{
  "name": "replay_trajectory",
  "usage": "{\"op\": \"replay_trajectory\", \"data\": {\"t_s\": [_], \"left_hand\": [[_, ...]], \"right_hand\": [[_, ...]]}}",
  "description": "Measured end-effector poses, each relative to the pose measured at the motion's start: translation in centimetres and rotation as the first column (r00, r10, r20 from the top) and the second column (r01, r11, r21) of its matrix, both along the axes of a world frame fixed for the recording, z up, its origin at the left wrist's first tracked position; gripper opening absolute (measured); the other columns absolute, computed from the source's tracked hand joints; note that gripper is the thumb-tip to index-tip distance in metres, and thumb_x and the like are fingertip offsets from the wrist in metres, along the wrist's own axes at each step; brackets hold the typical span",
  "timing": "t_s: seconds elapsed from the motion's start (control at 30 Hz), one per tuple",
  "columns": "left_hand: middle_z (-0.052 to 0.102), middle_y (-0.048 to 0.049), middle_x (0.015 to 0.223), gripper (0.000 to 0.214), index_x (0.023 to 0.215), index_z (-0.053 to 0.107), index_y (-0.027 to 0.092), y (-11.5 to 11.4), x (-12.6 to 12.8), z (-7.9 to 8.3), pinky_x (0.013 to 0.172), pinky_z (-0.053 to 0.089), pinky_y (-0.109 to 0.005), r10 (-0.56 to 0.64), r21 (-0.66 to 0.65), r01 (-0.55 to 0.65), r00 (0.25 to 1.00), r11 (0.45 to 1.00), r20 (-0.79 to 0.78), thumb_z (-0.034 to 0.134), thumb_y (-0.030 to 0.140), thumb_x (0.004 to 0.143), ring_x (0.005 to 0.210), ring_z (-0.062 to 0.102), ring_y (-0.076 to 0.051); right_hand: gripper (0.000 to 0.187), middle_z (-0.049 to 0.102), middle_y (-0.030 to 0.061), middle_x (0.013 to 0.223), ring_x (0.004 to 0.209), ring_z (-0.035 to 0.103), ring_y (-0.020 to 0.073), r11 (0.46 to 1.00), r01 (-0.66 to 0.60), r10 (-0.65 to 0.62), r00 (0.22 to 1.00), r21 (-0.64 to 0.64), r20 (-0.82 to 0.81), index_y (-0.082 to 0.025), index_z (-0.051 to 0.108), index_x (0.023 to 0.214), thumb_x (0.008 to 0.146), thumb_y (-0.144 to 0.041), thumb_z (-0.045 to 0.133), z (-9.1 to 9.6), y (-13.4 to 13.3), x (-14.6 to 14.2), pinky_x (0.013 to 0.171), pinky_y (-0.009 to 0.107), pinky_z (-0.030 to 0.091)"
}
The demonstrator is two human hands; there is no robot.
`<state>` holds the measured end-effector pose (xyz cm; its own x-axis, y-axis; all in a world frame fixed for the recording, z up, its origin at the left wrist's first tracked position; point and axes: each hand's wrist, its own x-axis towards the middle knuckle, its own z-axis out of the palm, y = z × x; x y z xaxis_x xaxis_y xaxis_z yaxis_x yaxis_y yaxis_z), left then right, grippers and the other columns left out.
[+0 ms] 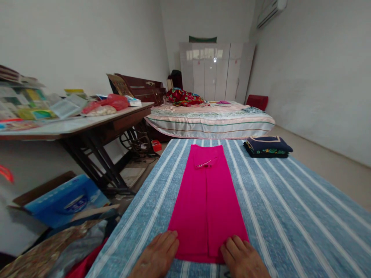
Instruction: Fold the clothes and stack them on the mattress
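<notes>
A bright pink top (197, 208) lies folded into a long strip, its sides turned in to meet along a middle seam. A small dark and pale detail shows near its far end. My left hand (159, 253) is at the near left corner, fingers closed over the edge of the cloth. At the near right corner, my right hand (242, 256) has its fingers curled on the fabric. Both thumbs are mostly hidden. Under the top is a blue bedspread with white stripes (145, 224).
Dark folded clothes (268, 146) are stacked at the bed's far right. Left stands a cluttered sewing-machine table (58, 129), with a blue box (72, 200) and loose cloths below it. Another bed (208, 125) stands beyond, before a pale wardrobe (214, 73).
</notes>
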<state>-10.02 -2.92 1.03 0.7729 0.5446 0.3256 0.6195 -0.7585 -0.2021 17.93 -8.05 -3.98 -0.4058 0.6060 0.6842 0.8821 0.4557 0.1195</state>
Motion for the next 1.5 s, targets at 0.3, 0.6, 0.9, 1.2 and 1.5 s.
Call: {"op": "replay_trajectory", "data": {"t_s": [0.3,0.6,0.9,1.2,1.5], "left_hand": [[0.065,-0.0037,0.100,0.038,0.107,0.057,0.021,1.2,0.5,0.5,0.090,0.047,-0.025,-0.073,-0.066,0.087,0.980,0.994,0.184,0.036,0.003,0.080,0.095,0.059,-0.014],[0.064,-0.0075,0.103,0.034,0.111,0.056,0.018,1.0,1.0,1.2,0.090,0.047,-0.036,-0.074,-0.154,0.087,0.994,0.984,0.084,0.037,0.008,0.086,0.098,0.057,-0.019],[0.060,-0.0091,0.111,0.035,0.117,0.054,0.017,0.1,3.5,0.9,0.101,0.038,-0.043,-0.101,-0.169,0.102,0.995,0.980,0.012,0.042,0.010,0.085,0.107,0.053,-0.022],[0.060,-0.0075,0.094,0.024,0.103,0.056,0.016,0.3,6.4,1.3,0.083,0.043,-0.035,-0.109,-0.278,0.108,0.994,0.955,0.011,0.040,0.009,0.086,0.089,0.055,-0.020],[0.058,-0.0037,0.087,0.021,0.094,0.055,0.017,1.3,7.4,3.6,0.076,0.043,-0.030,-0.044,-0.415,0.000,0.994,0.910,-0.096,0.043,0.005,0.081,0.079,0.053,-0.018]], "right_hand": [[0.020,0.056,0.0019,0.077,0.069,0.046,0.0184,0.985,0.035,-0.028,0.999,-0.171,0.044,-0.020,0.049,0.087,0.074,-0.026,0.063,-1.8,-0.2,0.5,0.060,0.031,0.031],[0.023,0.060,0.0052,0.093,0.087,0.050,0.0200,0.920,-0.019,0.010,1.000,-0.392,-0.026,-0.018,0.057,0.102,0.080,-0.016,0.060,2.8,-2.0,1.3,0.077,0.031,0.038],[0.038,0.061,0.0081,0.105,0.099,0.051,0.0248,0.916,0.060,-0.059,0.998,-0.397,0.016,-0.019,0.055,0.116,0.080,-0.028,0.064,2.9,-2.9,0.6,0.086,0.037,0.039],[0.033,0.061,0.0120,0.100,0.093,0.053,0.0265,0.909,0.196,-0.179,0.981,-0.367,0.079,-0.015,0.059,0.113,0.080,-0.018,0.060,2.9,-2.9,-1.3,0.082,0.040,0.038],[0.026,0.060,0.0075,0.081,0.074,0.050,0.0220,0.918,0.224,-0.224,0.974,-0.327,0.039,-0.016,0.061,0.101,0.075,-0.012,0.060,3.0,-2.0,-1.3,0.069,0.036,0.035]]}}
